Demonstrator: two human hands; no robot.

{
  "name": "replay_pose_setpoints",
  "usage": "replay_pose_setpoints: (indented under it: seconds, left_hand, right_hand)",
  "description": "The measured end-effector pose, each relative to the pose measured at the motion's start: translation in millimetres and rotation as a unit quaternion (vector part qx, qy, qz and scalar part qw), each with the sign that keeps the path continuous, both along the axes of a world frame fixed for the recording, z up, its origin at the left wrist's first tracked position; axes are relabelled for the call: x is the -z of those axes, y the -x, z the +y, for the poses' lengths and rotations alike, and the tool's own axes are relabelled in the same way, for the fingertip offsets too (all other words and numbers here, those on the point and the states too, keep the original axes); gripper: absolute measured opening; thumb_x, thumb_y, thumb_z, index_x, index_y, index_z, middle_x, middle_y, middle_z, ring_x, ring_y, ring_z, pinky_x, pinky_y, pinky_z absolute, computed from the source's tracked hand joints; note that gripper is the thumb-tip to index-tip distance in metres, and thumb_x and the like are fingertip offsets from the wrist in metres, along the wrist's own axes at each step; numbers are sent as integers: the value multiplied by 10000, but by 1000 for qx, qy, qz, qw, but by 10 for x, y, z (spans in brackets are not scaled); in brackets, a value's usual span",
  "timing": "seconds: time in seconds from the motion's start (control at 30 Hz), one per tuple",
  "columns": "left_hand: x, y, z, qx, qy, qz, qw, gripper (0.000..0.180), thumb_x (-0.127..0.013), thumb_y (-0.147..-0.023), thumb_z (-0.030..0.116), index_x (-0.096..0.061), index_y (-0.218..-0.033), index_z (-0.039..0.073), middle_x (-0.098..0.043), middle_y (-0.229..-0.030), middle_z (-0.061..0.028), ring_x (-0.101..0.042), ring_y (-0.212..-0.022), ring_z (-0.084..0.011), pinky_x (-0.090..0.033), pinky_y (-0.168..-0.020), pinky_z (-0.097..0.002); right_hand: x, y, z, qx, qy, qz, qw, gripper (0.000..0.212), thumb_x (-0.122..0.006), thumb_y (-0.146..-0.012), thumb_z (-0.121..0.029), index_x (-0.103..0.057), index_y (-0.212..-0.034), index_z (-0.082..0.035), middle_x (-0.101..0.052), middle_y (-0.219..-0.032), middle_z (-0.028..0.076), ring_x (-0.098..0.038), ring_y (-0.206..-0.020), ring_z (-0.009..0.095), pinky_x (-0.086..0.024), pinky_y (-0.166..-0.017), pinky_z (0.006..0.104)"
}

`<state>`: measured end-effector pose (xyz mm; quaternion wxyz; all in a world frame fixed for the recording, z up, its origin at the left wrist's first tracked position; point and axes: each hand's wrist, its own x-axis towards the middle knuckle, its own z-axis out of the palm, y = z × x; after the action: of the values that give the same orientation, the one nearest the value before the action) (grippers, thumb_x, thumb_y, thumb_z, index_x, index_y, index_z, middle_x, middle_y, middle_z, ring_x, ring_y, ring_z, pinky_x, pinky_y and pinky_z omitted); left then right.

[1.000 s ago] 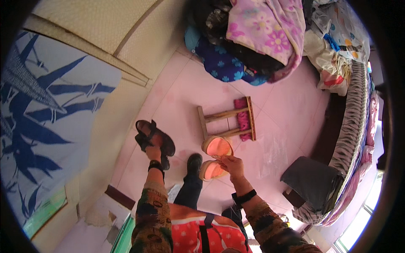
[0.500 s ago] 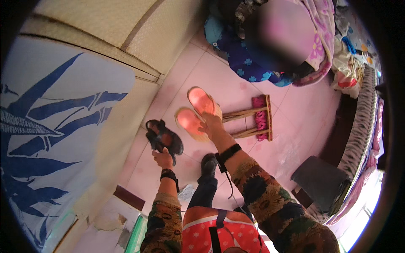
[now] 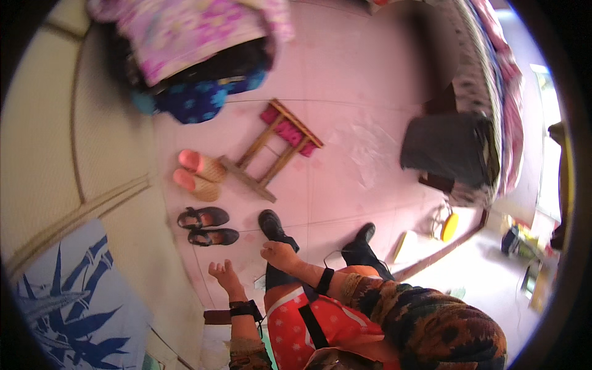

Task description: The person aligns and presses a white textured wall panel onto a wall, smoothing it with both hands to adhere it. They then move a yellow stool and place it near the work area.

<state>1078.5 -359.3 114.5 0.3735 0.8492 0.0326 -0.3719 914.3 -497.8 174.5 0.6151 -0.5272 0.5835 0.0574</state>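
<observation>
A pair of black strapped shoes sits side by side on the pink tiles, toes pointing right. Just below them my left hand hangs free, fingers apart and holding nothing. My right hand is in front of my own dark trouser leg, its fingers curled in with no object visible in them. Beyond the black shoes, against the cream panel, rests a pair of tan slippers with pink insoles. Neither hand touches any footwear. A wooden stool with a magenta patterned part lies on its side right of the slippers.
At the far left a purple floral cloth covers something dark and blue. A dark grey bin-like box stands by the bed edge at right. A yellow round object and a pale slipper lie near the raised floor strip.
Both hands have let go of the footwear and drawn back. The black shoes and the tan slippers now stand in pairs on the floor. The view has turned toward the right.
</observation>
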Motion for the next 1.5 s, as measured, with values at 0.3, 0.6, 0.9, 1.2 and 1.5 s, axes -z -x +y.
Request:
replay_pose_setpoints:
  seconds: [0.3,0.6,0.9,1.2,1.5]
  left_hand:
    - [-825,1329,-1237,211,123,130,961,520,-587,-974,134,-324,-1403,4,-506,-1338,-197,-527,-1179,-232,-399,-1044,-352]
    - [-1635,3806,-1705,418,158,228,865,429,-567,-988,91,-373,-1354,-19,-587,-1189,-149,-590,-1071,-200,-457,-986,-326]
    - [-2377,6256,-1525,615,103,271,733,451,-593,-967,105,-401,-1354,-26,-586,-1212,-131,-587,-1071,-168,-454,-978,-305]
    - [-2767,8006,-2486,792,149,76,588,368,-618,-947,106,-528,-1288,0,-599,-1199,-62,-588,-1093,-155,-456,-960,-287]
    - [-2342,9094,-3824,875,251,-292,293,609,-767,-795,338,-563,-1268,14,-613,-1205,-212,-514,-1181,-373,-390,-1002,-496]
  right_hand:
    - [-571,1414,-171,216,-3,-43,975,363,-580,-941,-317,-666,-1142,-28,-701,-921,177,-681,-876,299,-517,-801,363]
    - [-990,3435,58,533,62,-63,841,359,-565,-902,-306,-680,-1036,5,-706,-915,207,-682,-869,370,-516,-770,444]
    - [-1345,5489,560,638,72,-40,765,368,-550,-949,-311,-700,-1020,17,-723,-939,183,-704,-875,220,-534,-785,337]
    - [-1718,6625,846,815,94,-125,558,322,-561,-944,-264,-680,-1081,1,-704,-826,77,-699,-790,141,-526,-712,279]
    - [-1959,6841,605,849,90,-115,508,338,-578,-950,-229,-639,-1167,23,-703,-908,71,-692,-804,138,-526,-715,269]
